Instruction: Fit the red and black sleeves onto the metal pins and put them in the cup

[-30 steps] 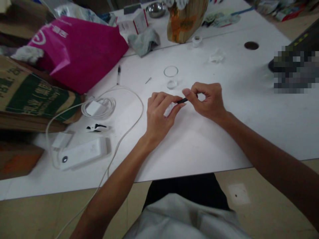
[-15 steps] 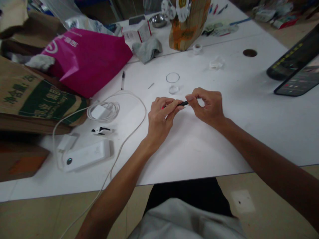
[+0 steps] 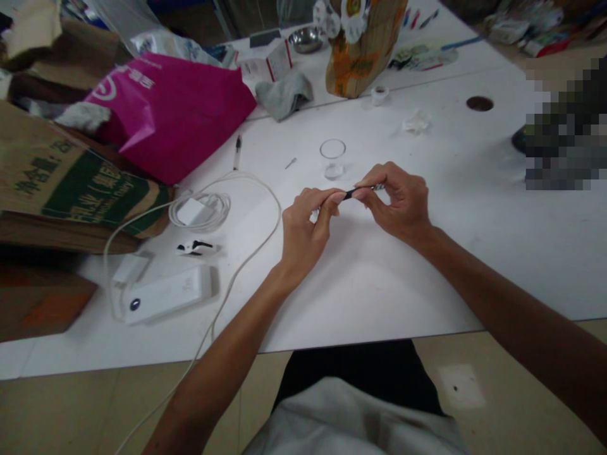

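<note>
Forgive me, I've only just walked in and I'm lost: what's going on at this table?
A person is holding a thin dark object over the white table, pinching it with both hands: the left hand on one side, the right hand on the other. What it is, I can't tell. A clear cup stands just beyond. Over to the left lie a pen and a white device.

White table [image 3: 370, 291]; grey cloth [image 3: 284, 96]; probably crumpled tissue [image 3: 417, 122]
</note>
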`<state>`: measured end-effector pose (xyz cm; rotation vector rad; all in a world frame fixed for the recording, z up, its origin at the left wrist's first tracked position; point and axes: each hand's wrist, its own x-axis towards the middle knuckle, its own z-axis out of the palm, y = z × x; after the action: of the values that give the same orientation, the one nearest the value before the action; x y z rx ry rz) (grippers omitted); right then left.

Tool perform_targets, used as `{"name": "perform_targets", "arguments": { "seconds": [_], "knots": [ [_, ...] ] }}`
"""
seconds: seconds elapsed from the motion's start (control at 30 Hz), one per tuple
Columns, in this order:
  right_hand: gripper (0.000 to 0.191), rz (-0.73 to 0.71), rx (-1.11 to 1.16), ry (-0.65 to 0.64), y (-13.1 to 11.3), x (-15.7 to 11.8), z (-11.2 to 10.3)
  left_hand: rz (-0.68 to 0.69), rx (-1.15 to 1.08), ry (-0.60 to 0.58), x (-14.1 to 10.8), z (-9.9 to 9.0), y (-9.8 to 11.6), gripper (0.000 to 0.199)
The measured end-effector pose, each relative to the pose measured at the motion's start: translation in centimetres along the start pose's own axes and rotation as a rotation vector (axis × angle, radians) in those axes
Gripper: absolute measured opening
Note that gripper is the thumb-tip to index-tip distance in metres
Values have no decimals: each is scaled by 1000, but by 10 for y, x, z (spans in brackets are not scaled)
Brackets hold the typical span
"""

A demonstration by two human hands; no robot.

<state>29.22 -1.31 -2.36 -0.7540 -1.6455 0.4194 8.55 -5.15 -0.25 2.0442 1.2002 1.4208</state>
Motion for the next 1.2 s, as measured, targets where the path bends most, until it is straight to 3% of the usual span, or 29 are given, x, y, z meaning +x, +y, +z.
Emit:
{"name": "perform_targets", "arguments": {
  "seconds": [0.17,0.3,0.4,0.53,0.7,0.9,1.2],
  "knots": [
    [34,40,67,-13,4,-2,1,-173,-112,-13,0,1,6,47],
    [24,61,103,-23,0,1,1,-206,-200,-26,0,3,7,46],
    [24,92,128,-67,-5,6,-1,-194,-179,-33,0,4,5,42],
    [24,107,152,-106,-10,11,-2,-69,-34,7,1,3,1,35],
    [20,131,235,-80,-11,10,3,49,14,21,3,1,-3,22],
    [38,226,325,-25,-5,11,5,31,1,-13,1,3,-2,19],
    [31,265,420,-36,-9,12,4,-38,-28,-43,-1,2,0,18]
  ]
}}
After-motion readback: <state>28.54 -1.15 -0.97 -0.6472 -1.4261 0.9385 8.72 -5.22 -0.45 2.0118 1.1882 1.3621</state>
